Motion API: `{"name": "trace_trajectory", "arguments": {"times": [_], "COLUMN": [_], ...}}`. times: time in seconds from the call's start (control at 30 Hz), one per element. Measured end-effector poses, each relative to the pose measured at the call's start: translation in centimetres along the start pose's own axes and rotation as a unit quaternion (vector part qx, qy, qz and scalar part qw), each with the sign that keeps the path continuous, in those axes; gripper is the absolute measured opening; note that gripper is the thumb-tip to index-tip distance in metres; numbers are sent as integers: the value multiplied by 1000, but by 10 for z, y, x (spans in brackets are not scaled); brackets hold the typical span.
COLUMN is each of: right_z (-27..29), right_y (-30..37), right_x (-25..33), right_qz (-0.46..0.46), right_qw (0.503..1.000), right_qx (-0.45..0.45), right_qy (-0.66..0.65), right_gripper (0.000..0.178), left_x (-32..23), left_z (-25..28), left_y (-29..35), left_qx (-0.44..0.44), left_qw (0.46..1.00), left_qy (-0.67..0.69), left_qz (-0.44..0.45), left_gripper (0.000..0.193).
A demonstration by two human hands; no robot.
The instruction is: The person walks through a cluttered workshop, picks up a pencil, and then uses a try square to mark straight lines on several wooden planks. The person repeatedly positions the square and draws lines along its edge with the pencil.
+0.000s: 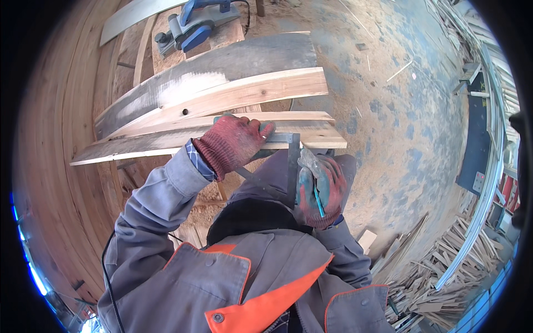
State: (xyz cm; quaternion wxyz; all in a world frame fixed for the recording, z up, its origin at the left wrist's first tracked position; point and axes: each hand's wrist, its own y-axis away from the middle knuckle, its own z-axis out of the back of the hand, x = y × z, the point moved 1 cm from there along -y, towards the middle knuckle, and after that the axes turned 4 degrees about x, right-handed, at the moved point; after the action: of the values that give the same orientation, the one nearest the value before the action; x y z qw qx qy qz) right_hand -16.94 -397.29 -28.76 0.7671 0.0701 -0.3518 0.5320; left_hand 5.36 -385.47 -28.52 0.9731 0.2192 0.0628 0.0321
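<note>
My left hand [236, 139], in a worn red knit glove, is closed over the near edge of a wooden board [319, 135]. Its fingers press a dark metal try square [292, 172] against the board near its right end. One leg of the square points down toward my lap, with a slanting brace beside it. To the right of that leg, my right hand [325, 191], in a red and teal glove, is curled around a thin teal pencil or pen [318, 201]. The fingertips are close to the board's right end but look apart from it.
Beyond lie a pale plank [277, 86] and a wide grey weathered board [266, 53]. A blue electric planer [191, 28] rests at the back. Long planks [66, 139] line the left side. Scrap strips [444, 261] are heaped at lower right, beside a sawdust-strewn floor [400, 127].
</note>
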Motion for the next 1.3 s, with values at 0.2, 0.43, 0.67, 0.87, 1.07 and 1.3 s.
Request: {"name": "trace_trajectory", "arguments": {"times": [0.2, 0.43, 0.67, 0.87, 1.07, 1.3], "right_z": [-5, -2, -7, 1, 4, -32], "right_y": [21, 37, 5, 23, 49, 23], "right_x": [-6, -2, 5, 8, -20, -111], "right_qz": [13, -3, -4, -28, -178, -502], "right_qw": [1000, 999, 1000, 998, 926, 706], "right_qx": [-7, -45, -28, 36, -247, -157], "right_qy": [-3, -17, -4, 33, -225, -474], "right_gripper": [49, 50, 48, 38, 29, 39], "left_x": [-2, 7, 0, 1, 1, 5], "left_z": [-6, -5, -9, -6, -8, -4], "left_y": [-2, 1, 1, 2, 3, 21], "left_qx": [-8, -36, -70, -48, -52, -56], "left_qw": [1000, 999, 997, 998, 998, 989], "left_qy": [-4, 1, -15, 4, 6, 134], "left_qz": [-6, 12, 22, 27, 23, -29], "left_gripper": [53, 45, 59, 60, 63, 64]}}
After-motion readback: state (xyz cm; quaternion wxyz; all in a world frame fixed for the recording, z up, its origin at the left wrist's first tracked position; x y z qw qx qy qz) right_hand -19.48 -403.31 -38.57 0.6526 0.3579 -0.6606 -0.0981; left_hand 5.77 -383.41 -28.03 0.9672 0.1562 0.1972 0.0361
